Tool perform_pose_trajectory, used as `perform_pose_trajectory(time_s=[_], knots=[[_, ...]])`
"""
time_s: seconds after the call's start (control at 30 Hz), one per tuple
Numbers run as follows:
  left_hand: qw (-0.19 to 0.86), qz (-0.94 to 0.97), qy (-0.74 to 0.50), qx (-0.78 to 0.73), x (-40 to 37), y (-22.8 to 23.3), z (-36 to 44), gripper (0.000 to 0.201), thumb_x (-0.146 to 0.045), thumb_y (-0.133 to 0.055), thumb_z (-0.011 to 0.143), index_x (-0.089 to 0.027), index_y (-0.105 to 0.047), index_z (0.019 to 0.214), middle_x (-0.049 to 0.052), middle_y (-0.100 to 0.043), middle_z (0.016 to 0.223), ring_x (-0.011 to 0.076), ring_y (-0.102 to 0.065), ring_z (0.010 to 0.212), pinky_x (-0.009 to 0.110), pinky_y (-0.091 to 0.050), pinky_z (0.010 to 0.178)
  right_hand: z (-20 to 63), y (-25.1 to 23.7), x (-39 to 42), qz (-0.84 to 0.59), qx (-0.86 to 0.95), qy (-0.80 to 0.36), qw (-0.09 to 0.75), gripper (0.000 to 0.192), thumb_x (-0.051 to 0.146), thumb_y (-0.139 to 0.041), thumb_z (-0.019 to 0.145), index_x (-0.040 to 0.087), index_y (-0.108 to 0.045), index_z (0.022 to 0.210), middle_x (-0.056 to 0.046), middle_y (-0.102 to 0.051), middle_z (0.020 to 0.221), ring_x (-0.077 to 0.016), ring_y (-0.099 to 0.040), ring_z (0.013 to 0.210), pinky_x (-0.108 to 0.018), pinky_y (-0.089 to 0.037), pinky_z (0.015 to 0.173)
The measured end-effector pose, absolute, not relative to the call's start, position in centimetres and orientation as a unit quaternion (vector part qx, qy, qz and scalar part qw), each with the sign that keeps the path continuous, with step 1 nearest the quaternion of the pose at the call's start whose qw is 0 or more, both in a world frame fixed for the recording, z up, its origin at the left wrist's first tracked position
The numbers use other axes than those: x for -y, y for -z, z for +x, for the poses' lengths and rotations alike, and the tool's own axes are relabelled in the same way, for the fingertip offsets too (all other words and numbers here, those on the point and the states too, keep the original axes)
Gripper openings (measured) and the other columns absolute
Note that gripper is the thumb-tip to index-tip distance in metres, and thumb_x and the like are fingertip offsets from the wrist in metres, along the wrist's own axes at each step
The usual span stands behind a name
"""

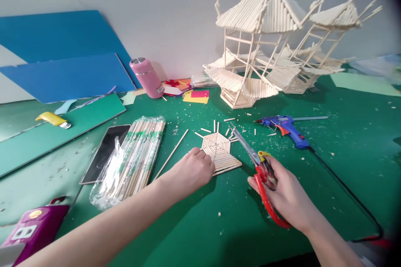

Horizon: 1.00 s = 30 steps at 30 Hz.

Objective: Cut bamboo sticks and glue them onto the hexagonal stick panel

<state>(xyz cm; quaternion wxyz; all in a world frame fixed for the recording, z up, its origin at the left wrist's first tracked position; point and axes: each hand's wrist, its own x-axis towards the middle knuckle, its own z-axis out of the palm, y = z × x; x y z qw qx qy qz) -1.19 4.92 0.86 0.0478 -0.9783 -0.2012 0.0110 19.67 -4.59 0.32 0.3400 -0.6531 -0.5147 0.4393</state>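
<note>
While left hand (191, 171) fingers press stick hexagon (219, 152), right hand (286, 194) grips red scissors (257, 162) beside it.

Left hand (191, 172) rests knuckles-up; right hand (286, 194) is curled closed.

**Green worktop against a pale wall**

A green table (344, 167) fills the view, speckled with pale wood chips, and runs back to a plain grey-white wall (163, 4). Blue boards (62, 54) lean on that wall at the far left edge — light falls soft and even, with faint shadows.
</note>
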Motion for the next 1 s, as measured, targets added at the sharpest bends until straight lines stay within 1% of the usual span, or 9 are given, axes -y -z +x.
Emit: perform_pose_trajectory(time_s=[0.1,0.23,0.37,0.43,0.5,0.6,0.77,0.9,1.0], knots=[[0.006,-0.974,0.009,0.226,-5.4,-1.0,-1.2,0.027,0.003,-0.036,0.07,-0.016,-0.053,0.06,0.007,-0.055,0.056,0.017,-0.05,0.053,0.03,-0.033,0.053,19.6,-0.5,4.6,-0.65,0.505,-0.436,0.363,0.026,0.038,-0.059,0.074,0.022,-0.041,0.083,0.007,-0.044,0.064,-0.0099,-0.05,0.051,-0.024,-0.046,0.051],[-0.063,-0.959,0.062,0.269,-5.0,-2.1,-1.1,0.02,-0.005,-0.041,0.072,-0.016,-0.052,0.06,0.004,-0.053,0.054,0.0144,-0.047,0.048,0.028,-0.035,0.051,19.4,-0.7,4.3,-0.656,0.479,-0.436,0.386,0.023,0.037,-0.061,0.072,0.022,-0.045,0.08,0.007,-0.043,0.061,-0.0099,-0.049,0.051,-0.023,-0.045,0.049],[-0.388,-0.785,0.225,0.427,-2.6,-3.3,-0.1,0.011,-0.015,-0.049,0.074,-0.017,-0.053,0.064,0.002,-0.057,0.058,0.013,-0.052,0.053,0.024,-0.04,0.05,18.3,-0.9,4.1,-0.623,0.428,-0.518,0.4,0.023,0.032,-0.06,0.072,0.022,-0.05,0.09,0.002,-0.055,0.069,-0.0136,-0.056,0.061,-0.024,-0.047,0.052],[-0.586,-0.62,0.292,0.431,-1.2,-3.2,0.6,0.009,-0.023,-0.054,0.074,-0.016,-0.053,0.068,0.002,-0.06,0.06,0.013,-0.055,0.052,0.024,-0.044,0.05,17.3,-0.9,4.1,-0.582,0.409,-0.565,0.42,0.028,0.03,-0.061,0.072,0.022,-0.049,0.097,0.0,-0.058,0.077,-0.0148,-0.058,0.068,-0.025,-0.048,0.055],[-0.687,-0.484,0.356,0.41,0.0,-2.6,1.2,0.013,-0.027,-0.059,0.073,-0.015,-0.054,0.07,0.002,-0.062,0.06,0.0113,-0.055,0.05,0.024,-0.045,0.052,16.2,-1.0,4.1,-0.547,0.391,-0.597,0.437,0.031,0.031,-0.063,0.072,0.022,-0.049,0.099,0.001,-0.057,0.077,-0.0143,-0.058,0.069,-0.025,-0.048,0.057],[-0.721,-0.377,0.431,0.39,1.0,-1.7,1.7,0.016,-0.026,-0.064,0.072,-0.014,-0.054,0.07,0.001,-0.061,0.059,0.0101,-0.055,0.052,0.023,-0.046,0.056,15.1,-0.9,4.2,-0.525,0.363,-0.608,0.473,0.028,0.035,-0.064,0.073,0.022,-0.05,0.094,0.003,-0.054,0.07,-0.0116,-0.056,0.063,-0.023,-0.047,0.055],[-0.73,-0.339,0.442,0.396,1.2,-0.8,1.5,0.016,-0.026,-0.064,0.074,-0.015,-0.053,0.072,0.0,-0.059,0.059,0.0104,-0.054,0.054,0.024,-0.044,0.058,14.7,-0.3,4.1,-0.531,0.359,-0.592,0.489,0.025,0.036,-0.06,0.076,0.02,-0.05,0.094,0.003,-0.053,0.069,-0.0105,-0.055,0.057,-0.023,-0.047,0.053],[-0.713,-0.407,0.399,0.408,1.4,-0.6,1.1,0.016,-0.028,-0.06,0.077,-0.015,-0.052,0.072,0.0,-0.058,0.061,0.0098,-0.051,0.053,0.022,-0.042,0.055,14.8,0.0,3.8,-0.562,0.372,-0.554,0.489,0.026,0.038,-0.06,0.075,0.02,-0.051,0.091,0.004,-0.049,0.065,-0.0084,-0.049,0.05,-0.021,-0.042,0.045],[-0.6,-0.572,0.355,0.432,1.5,-0.4,0.7,0.015,-0.025,-0.054,0.08,-0.015,-0.053,0.069,0.002,-0.057,0.061,0.0106,-0.049,0.053,0.022,-0.039,0.051,15.0,-0.2,3.5,-0.574,0.378,-0.547,0.477,0.027,0.039,-0.06,0.073,0.02,-0.051,0.09,0.005,-0.046,0.061,-0.0074,-0.045,0.046,-0.019,-0.037,0.039]])
